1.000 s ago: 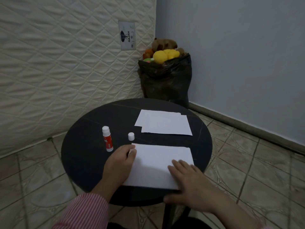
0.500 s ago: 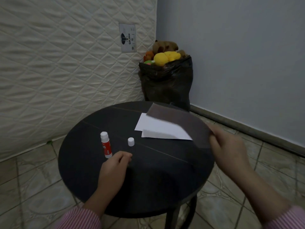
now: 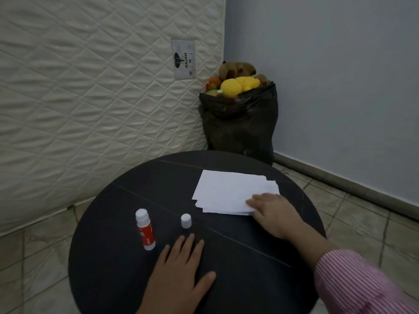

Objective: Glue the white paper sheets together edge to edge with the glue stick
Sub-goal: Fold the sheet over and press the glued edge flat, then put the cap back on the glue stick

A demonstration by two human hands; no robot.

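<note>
The round black table [image 3: 226, 257] carries all task items. A loose stack of white rectangular paper sheets [image 3: 229, 191] lies toward the far right edge of the table top, its sheets fanned slightly so that several corners show along the near left side. The right hand [image 3: 272, 214] rests on the near right corner of this stack; its fingers lie over the top sheet and its thumb side is hidden, so it cannot be determined whether a sheet is pinched or only pressed.

The white-and-red cylindrical glue stick [image 3: 145, 230] stands upright near the left edge, uncapped end upward. Its small white cap [image 3: 186, 220] stands apart from it, between the glue stick and the paper stack. The left hand [image 3: 181, 270] lies flat on the bare table top at the near edge, fingers straight and spread, holding nothing; its fingertips stop just short of the cap.

Step in hand, as judged: sheet handling at the stack, either setting one down or selecting the next. No glue application is under way.

Next move, as judged: separate one sheet from the stack and bring it to the bare near area, then take up the glue stick with the free left hand. The thin sheets may cling together, so the top one should be peeled from a corner.
</note>
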